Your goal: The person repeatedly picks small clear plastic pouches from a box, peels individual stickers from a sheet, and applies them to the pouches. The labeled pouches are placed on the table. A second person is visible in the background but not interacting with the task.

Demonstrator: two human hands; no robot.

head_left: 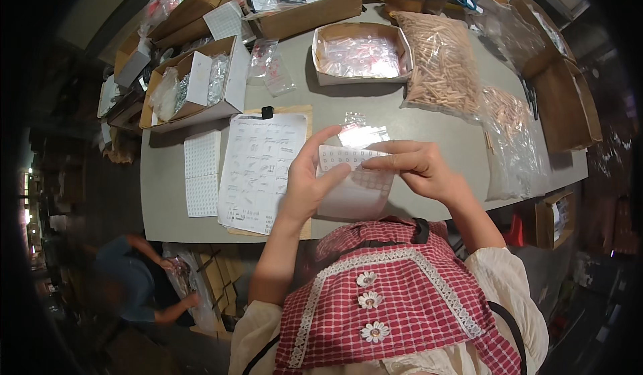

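Left grip [305,184] clenched on label sheet [351,157] atop small clear bag [355,197]. Right grip [415,167] pinching sheet's upper edge. Label seemingly not yet stuck; more bags [362,134] just beyond.

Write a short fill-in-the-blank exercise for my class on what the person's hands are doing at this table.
1. Both hands hold a white sheet of small ___ above the grey table.
2. The left hand grips the sheet's ___ edge.
3. Left of the hands, a printed paper lies on a ___.
4. The clear bag behind the right hand holds wooden ___.

Missing words: stickers; left; clipboard; dowels
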